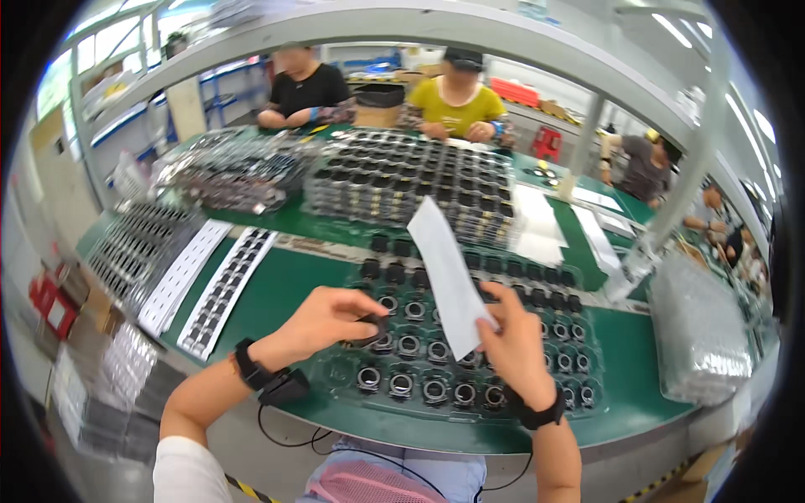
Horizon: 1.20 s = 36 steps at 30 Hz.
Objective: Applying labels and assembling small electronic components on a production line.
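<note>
My left hand (335, 320) is closed in a pinch over the left side of a clear plastic tray (337, 370). Between its thumb and fingers is a small dark part (374, 324), its exact shape partly hidden by the fingers. A long white paper strip (444, 277) is held by its lower end in my right hand (513, 344), slanting up and away over the tray. Rows of small black parts with round ring-shaped tops (435, 391) sit in the tray's pockets. Farther back in the same tray, the parts look like plain dark blocks (394, 272).
Stacked trays of black parts (411, 176) stand behind, beside a pile of clear packaging (235, 172). A white strip bearing dark pieces (226, 293) lies left. Clear trays (700, 327) are stacked right. A metal post (671, 218) rises there. Co-workers sit across the bench.
</note>
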{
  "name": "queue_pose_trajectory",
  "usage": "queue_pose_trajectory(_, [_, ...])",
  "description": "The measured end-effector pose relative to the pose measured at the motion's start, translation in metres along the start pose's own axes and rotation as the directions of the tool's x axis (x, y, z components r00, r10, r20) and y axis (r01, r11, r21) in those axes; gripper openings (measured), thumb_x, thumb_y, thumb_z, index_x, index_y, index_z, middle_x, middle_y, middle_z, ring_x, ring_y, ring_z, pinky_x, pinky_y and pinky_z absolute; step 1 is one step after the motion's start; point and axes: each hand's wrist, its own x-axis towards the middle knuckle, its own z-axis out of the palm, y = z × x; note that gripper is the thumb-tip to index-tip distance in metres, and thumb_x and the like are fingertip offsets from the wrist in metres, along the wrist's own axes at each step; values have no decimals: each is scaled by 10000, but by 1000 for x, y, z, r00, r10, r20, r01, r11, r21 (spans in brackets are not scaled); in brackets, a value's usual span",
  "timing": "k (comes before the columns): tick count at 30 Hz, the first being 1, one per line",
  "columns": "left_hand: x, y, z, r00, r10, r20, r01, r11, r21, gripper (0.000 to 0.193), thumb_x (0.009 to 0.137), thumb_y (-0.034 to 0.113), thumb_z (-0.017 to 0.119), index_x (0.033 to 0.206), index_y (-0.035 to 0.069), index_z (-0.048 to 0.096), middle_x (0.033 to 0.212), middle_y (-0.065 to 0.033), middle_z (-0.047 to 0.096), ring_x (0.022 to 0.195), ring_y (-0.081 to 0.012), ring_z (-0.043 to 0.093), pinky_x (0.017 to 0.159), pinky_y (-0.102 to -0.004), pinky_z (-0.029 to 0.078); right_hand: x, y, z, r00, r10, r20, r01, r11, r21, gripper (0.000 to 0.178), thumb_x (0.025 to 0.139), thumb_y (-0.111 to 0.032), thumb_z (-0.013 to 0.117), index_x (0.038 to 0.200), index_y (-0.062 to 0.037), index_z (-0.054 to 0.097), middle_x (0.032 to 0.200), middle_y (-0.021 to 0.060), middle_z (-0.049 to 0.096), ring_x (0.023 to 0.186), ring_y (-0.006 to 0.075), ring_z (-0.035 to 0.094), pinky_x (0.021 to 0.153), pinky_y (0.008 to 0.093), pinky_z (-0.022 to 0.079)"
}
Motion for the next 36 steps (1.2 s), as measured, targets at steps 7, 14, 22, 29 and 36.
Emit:
queue_pose_trajectory(7, [-5,5,8,1000,-16,8,17,1000,-16,338,766,-60,635,1095,17,616,1035,-63,629,935,-108,594,839,-234,464,19,-7,3,994,112,5,-107,939,327,361,822,64,525,1175,50,452,947,150,647,661,134,629,509,221,515])
queue_pose_trajectory(14, [13,11,23,997,-22,78,21,1000,10,348,773,-58,630,1111,21,607,1037,-62,632,937,-111,597,840,-236,466,18,12,-6,991,129,-40,-118,970,213,323,798,53,560,1116,23,514,1007,154,625,763,166,630,543,245,515])
queue_pose_trajectory(22, [49,24,69,980,65,188,-63,998,-18,353,785,-55,615,1131,11,582,1011,-91,642,895,-124,616,811,-246,491,-6,-16,-25,885,-406,-229,290,864,-411,296,736,-26,653,1023,-19,583,1080,163,593,953,365,565,853,373,452])
queue_pose_trajectory(29, [65,35,84,957,109,269,-32,961,-273,279,849,5,550,1126,-17,565,990,-102,648,795,-136,638,692,-241,514,-17,53,-100,959,282,-32,-282,959,16,211,798,-65,636,993,10,605,966,87,641,866,168,617,713,286,496])
queue_pose_trajectory(36, [68,37,81,959,119,258,-43,958,-283,261,859,25,545,1116,-16,566,975,-101,651,722,-126,632,580,-210,485,48,159,-235,547,-75,-834,-292,917,-274,219,795,-197,652,886,-6,596,840,88,627,716,161,585,618,288,475])
